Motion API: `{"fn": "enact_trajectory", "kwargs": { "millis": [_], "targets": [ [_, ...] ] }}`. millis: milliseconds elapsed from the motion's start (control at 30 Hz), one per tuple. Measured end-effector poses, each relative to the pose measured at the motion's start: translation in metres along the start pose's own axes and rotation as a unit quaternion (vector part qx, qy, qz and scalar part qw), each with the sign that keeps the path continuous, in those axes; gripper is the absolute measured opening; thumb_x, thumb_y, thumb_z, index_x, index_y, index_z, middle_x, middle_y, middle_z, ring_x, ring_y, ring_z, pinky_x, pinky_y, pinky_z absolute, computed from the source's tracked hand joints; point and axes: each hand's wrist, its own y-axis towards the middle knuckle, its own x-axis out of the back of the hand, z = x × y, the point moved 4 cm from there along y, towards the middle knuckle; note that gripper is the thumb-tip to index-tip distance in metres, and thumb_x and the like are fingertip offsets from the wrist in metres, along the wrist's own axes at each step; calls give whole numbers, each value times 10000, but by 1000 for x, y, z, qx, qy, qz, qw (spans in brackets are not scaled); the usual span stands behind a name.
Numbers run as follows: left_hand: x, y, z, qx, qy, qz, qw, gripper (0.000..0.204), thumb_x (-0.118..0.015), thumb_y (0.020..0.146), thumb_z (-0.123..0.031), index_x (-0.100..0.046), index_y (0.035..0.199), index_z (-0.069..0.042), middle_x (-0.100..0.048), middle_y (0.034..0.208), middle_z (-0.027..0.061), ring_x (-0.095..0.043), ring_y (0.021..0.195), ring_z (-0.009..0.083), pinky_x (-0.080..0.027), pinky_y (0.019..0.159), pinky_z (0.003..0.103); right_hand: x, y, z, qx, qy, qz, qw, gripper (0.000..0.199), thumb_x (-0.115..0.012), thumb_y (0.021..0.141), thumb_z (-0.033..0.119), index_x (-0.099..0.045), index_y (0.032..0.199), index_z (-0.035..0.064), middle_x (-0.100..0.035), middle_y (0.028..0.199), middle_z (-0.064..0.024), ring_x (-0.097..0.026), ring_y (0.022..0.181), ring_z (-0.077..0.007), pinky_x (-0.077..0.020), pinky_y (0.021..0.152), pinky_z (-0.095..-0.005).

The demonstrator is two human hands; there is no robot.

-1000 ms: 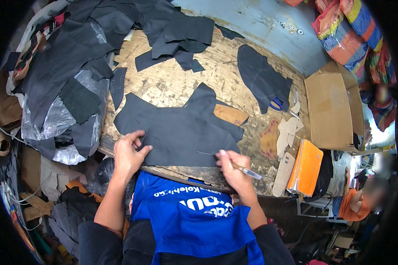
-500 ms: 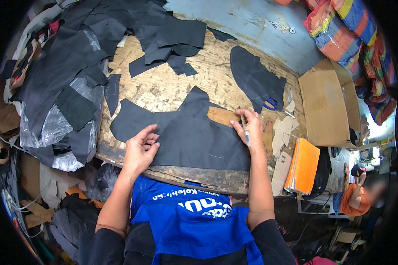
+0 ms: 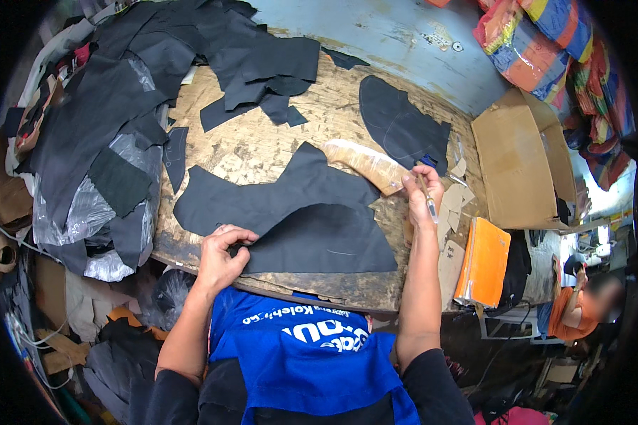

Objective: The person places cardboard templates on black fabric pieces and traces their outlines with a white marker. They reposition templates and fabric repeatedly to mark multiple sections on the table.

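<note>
A black leather-like sheet piece (image 3: 319, 244) lies along the table's near edge, its middle bulging upward in a fold. My left hand (image 3: 227, 256) pinches the left end of that fold, thumb against curled fingers. Beyond it, partly underneath, spreads another black cut piece (image 3: 255, 191). My right hand (image 3: 424, 193) grips the near end of a curved brown template (image 3: 365, 161), which has a pale, shiny far part. A slim pen (image 3: 428, 198) is tucked in the same hand, pointing back toward the wrist. Blue scissor handles (image 3: 427, 161) show just beyond that hand.
Black sheets and clear plastic pile up at the left (image 3: 71, 163). A marked black piece (image 3: 400, 120) lies far right. An open cardboard box (image 3: 514, 170), an orange book-like block (image 3: 483, 262) and beige card pieces (image 3: 452, 212) line the right side. A person (image 3: 571, 312) sits beyond.
My right hand has moved up and right, with the brown template drawn clear of the black pieces. My left hand has closed on the near sheet, which now bulges up.
</note>
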Motion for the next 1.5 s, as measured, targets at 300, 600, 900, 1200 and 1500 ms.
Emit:
{"fn": "enact_trajectory", "kwargs": {
  "millis": [300, 600, 900, 1200, 1500],
  "targets": [
    [0, 2, -4, 45, 15, -47, 998, 181, -684, 738, -20, -671, 918, -2, -631, 770, 78, -536, 634, 136, -454, 615, 247, 47, 3, 20, 47, 200, -237, 950, 268, -628, 790, -80, -502, 990, 46, -561, 889, -67, -573, 703, -134, -542, 549, -259],
    [-3, 1, -10, -29, 52, -83, 995, 182, -666, 748, -5, -669, 929, 6, -641, 783, 90, -575, 642, 156, -460, 612, 261, 26, -2, 35, -62, 219, -5, 974, 281, -673, 836, 70, -537, 1080, 40, -593, 965, -88, -605, 806, -166, -575, 613, -305],
    [-7, 2, 10, 71, -54, -88, 992, 330, -681, 760, 2, -648, 1087, -27, -654, 816, 66, -583, 713, 92, -499, 672, 225, -14, -5, 33, 55, -277, 35, 959, 382, -735, 797, 238, -611, 1073, 4, -667, 948, -137, -654, 853, -205, -529, 748, -316],
    [4, 15, 13, 123, -92, -49, 987, 354, -684, 756, 8, -639, 1107, -19, -651, 841, 71, -596, 728, 78, -518, 656, 216, -83, -8, 35, 154, -512, 183, 825, 475, -735, 652, 180, -614, 1065, -21, -646, 919, -237, -627, 850, -374, -502, 780, -427],
    [5, -7, -16, 90, -220, -140, 961, 236, -671, 816, -2, -643, 1047, 31, -649, 932, 89, -620, 858, 124, -522, 718, 238, -58, -10, 50, 66, -220, -17, 973, 252, -565, 806, -17, -590, 1051, -73, -650, 701, -98, -613, 552, -126, -498, 528, -259]
  ]
}}
